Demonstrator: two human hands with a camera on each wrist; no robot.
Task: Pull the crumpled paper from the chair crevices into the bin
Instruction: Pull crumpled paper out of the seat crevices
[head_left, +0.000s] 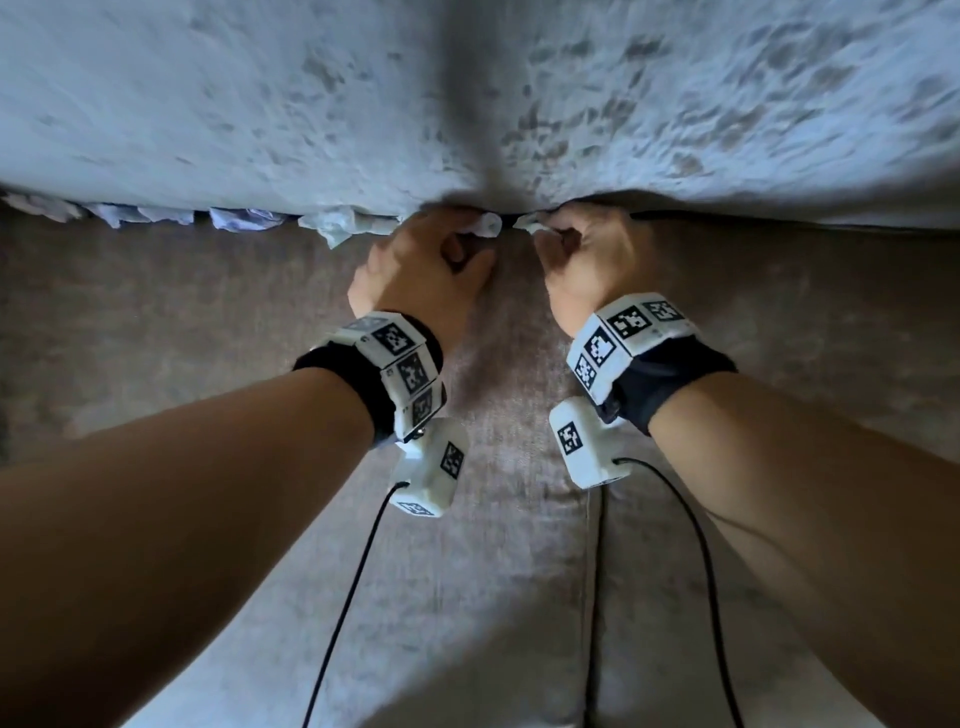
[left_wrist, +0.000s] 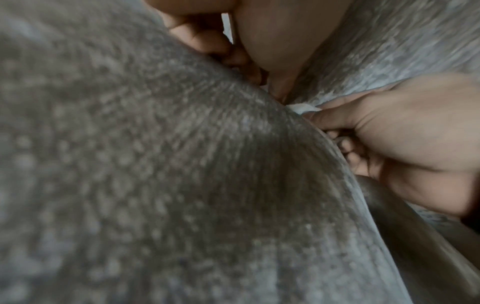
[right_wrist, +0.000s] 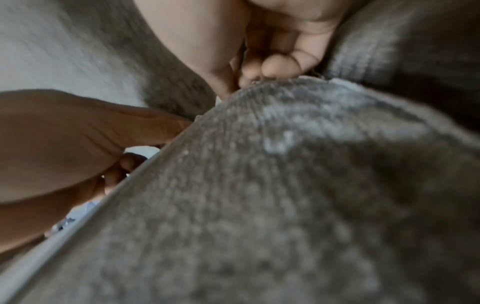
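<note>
Both my hands are at the crevice (head_left: 727, 221) between the grey seat cushion (head_left: 493, 519) and the pale backrest (head_left: 260, 104). My left hand (head_left: 452, 247) has its fingers curled round a white crumpled paper (head_left: 487, 226) that sticks out of the gap. Just to the right, my right hand (head_left: 563, 239) pinches another white paper piece (head_left: 529, 223). In the left wrist view the right hand (left_wrist: 389, 133) pinches this scrap (left_wrist: 303, 108) at the cushion edge. In the right wrist view the left hand (right_wrist: 91, 133) holds its paper (right_wrist: 141, 151). No bin is in view.
Several more crumpled papers sit wedged in the crevice to the left: a pale one (head_left: 340, 226) beside my left hand, bluish ones (head_left: 244, 218) (head_left: 140, 213), and one at the far left (head_left: 41, 205). A seam between two seat cushions (head_left: 592, 597) runs toward me.
</note>
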